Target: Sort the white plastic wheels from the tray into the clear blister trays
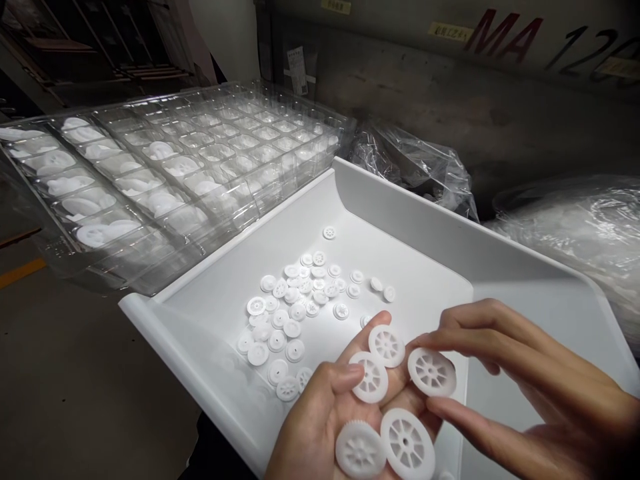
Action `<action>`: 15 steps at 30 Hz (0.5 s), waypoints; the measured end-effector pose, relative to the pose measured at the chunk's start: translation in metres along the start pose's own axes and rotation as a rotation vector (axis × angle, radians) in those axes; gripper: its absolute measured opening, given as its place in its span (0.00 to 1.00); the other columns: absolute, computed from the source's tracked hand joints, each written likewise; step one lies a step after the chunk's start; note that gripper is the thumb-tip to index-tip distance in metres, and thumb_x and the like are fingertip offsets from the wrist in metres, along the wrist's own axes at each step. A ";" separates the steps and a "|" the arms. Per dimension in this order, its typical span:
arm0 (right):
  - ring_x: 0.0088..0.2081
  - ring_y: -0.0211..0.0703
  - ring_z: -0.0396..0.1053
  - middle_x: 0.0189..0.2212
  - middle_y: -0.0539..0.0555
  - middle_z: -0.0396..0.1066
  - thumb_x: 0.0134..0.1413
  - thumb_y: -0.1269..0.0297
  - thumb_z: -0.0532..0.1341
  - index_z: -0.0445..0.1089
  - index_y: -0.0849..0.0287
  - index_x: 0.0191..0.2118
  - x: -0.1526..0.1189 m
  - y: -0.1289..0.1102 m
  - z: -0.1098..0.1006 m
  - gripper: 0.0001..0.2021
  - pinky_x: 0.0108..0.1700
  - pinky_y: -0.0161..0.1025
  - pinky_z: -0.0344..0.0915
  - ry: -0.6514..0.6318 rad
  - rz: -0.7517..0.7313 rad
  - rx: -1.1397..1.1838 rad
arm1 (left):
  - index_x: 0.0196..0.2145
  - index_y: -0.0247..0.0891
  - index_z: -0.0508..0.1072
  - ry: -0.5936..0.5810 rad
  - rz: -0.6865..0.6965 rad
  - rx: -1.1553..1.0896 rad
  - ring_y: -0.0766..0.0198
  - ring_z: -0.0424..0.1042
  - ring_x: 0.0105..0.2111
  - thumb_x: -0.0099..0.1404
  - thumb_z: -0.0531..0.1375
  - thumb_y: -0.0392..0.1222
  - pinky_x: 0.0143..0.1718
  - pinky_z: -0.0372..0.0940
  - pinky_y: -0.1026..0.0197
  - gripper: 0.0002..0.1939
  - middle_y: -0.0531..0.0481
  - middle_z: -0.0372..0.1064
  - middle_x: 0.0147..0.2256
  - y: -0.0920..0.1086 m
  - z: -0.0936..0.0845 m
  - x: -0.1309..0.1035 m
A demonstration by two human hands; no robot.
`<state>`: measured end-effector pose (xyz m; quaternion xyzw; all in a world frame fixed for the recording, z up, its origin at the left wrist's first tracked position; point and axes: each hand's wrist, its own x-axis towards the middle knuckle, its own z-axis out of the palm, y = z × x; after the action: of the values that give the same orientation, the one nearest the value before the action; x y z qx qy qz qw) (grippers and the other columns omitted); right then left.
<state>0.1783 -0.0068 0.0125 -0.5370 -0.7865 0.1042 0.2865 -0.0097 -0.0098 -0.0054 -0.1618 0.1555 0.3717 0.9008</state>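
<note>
In my left hand [325, 413], palm up over the white bin [400, 247], lie several white plastic gears. A spoked gear [387, 345] rests toward the fingers, and my thumb presses on another gear [369, 377] beside it. Lower on the palm sit a toothed gear [361, 449] and a larger spoked gear [407, 443]. My right hand [530, 380] pinches one spoked gear [432, 372] by its edge between thumb and fingers, just right of the left palm. Many loose gears [295, 311] are scattered on the bin floor.
A clear plastic tray [240, 193] with many pockets stands at the left of the bin; its nearer-left pockets hold white parts. Crumpled clear plastic bags [415, 160] lie behind the bin, with another bag [590, 227] at right. A machine body [400, 93] marked "MA" rises behind.
</note>
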 end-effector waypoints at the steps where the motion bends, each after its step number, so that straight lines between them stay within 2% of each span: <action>1: 0.36 0.52 0.72 0.35 0.56 0.68 0.48 0.51 0.67 0.73 0.50 0.41 0.000 0.000 0.000 0.14 0.29 0.40 0.70 0.036 0.011 0.009 | 0.66 0.40 0.45 -0.004 0.000 0.009 0.56 0.72 0.52 0.67 0.48 0.40 0.58 0.52 0.49 0.31 0.41 0.73 0.50 0.000 0.001 0.000; 5: 0.37 0.53 0.72 0.33 0.58 0.68 0.46 0.48 0.67 0.73 0.51 0.40 0.002 0.001 0.001 0.16 0.30 0.42 0.72 0.074 0.048 0.041 | 0.65 0.38 0.47 -0.037 0.005 0.052 0.62 0.73 0.50 0.71 0.39 0.37 0.57 0.53 0.54 0.26 0.41 0.74 0.50 0.003 0.002 0.000; 9: 0.37 0.54 0.72 0.33 0.59 0.68 0.45 0.48 0.67 0.73 0.51 0.41 0.000 0.004 0.001 0.18 0.32 0.43 0.73 0.075 0.120 0.151 | 0.66 0.38 0.47 -0.040 -0.003 0.072 0.61 0.72 0.52 0.71 0.40 0.36 0.60 0.52 0.54 0.27 0.40 0.73 0.52 0.005 0.003 0.000; 12: 0.37 0.55 0.73 0.34 0.60 0.69 0.48 0.48 0.66 0.72 0.52 0.43 -0.004 0.008 -0.003 0.18 0.32 0.43 0.74 0.038 0.250 0.350 | 0.66 0.36 0.48 0.006 0.006 0.048 0.57 0.72 0.52 0.69 0.44 0.37 0.60 0.53 0.53 0.28 0.38 0.72 0.52 0.006 0.004 -0.001; 15: 0.38 0.51 0.74 0.38 0.59 0.70 0.57 0.49 0.59 0.70 0.51 0.45 -0.006 0.015 -0.009 0.15 0.36 0.41 0.75 -0.065 0.384 0.665 | 0.65 0.37 0.51 0.044 0.012 0.021 0.55 0.71 0.53 0.68 0.46 0.37 0.57 0.58 0.55 0.28 0.40 0.72 0.52 0.006 0.005 -0.002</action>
<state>0.1967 -0.0075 0.0103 -0.5488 -0.6036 0.4223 0.3951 -0.0140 -0.0047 -0.0008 -0.1597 0.1801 0.3720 0.8965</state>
